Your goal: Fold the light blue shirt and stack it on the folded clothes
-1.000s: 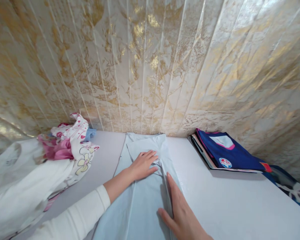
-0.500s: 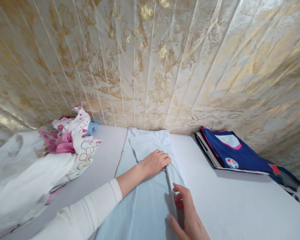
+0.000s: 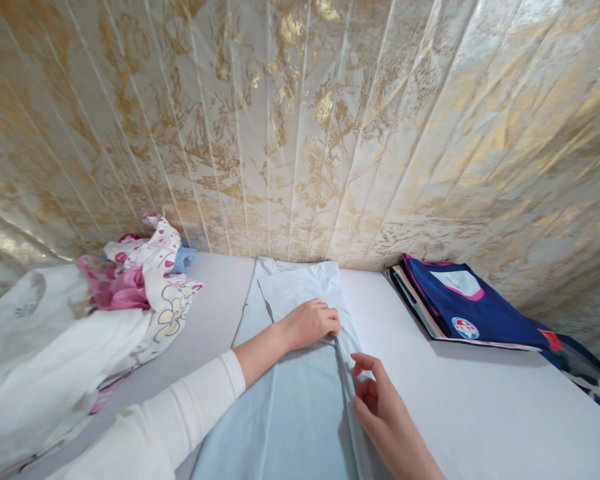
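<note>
A pale blue garment [image 3: 300, 413] lies lengthwise in front of me, its sides folded inward over the middle. Whether it is a shirt I cannot tell for certain. My left hand [image 3: 313, 325] rests on its upper part, with the fingers curled down and closed at the edge of the right-hand fold. Beside that same fold, lower down, is my right hand [image 3: 380, 400]. Its fingers are bent and apart, with the thumb separate, and nothing shows between them.
On the left a loose heap of clothes [image 3: 70, 327] spreads over the white table [image 3: 460, 407]. A stack of folded clothes with a navy top piece [image 3: 500, 307] stands at the right. Behind everything hangs a gold-patterned curtain [image 3: 300, 133]. Patterned dark fabric [image 3: 587, 373] lies at the far right.
The fingers of my left hand have curled in more at the fold. My right hand has shifted slightly right and up, and its thumb has come nearer its fingers.
</note>
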{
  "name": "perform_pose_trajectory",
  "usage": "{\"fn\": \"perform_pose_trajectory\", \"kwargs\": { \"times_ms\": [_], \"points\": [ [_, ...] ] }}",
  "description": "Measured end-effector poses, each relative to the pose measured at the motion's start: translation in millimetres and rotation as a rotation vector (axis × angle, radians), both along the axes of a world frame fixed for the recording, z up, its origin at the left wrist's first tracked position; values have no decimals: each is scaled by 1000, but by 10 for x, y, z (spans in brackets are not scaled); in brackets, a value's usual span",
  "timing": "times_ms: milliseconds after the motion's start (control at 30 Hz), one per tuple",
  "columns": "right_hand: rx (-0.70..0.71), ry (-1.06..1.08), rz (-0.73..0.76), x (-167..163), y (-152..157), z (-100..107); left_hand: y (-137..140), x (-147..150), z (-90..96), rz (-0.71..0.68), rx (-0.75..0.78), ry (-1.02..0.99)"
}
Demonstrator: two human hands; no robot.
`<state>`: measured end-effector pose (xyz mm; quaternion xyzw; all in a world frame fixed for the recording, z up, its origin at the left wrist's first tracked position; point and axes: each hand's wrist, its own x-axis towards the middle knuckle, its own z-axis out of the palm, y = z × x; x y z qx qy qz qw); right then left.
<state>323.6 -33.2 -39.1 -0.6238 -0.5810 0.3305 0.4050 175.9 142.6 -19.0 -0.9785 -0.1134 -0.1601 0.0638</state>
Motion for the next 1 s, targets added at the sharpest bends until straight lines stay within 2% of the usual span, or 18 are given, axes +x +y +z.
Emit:
{"fn": "perform_pose_trajectory", "kwargs": {
  "times_ms": [133, 367, 533, 800, 1000],
  "points": [
    [-17, 169, -68, 19, 14, -9, -22, -17, 5, -3, 26, 8],
    [-66, 273, -73, -6, 20, 16, -44, 48, -5, -11, 94, 36],
    [-103, 226, -47, -10, 28, 62, -53, 75, 9, -20, 119, 47],
    [-112, 146, -2, 41, 27, -27, -46, 38, 27, -48, 102, 53],
    [-113, -89, -13, -33, -2, 52, 75, -53, 43, -116, 54, 62]
  ]
}}
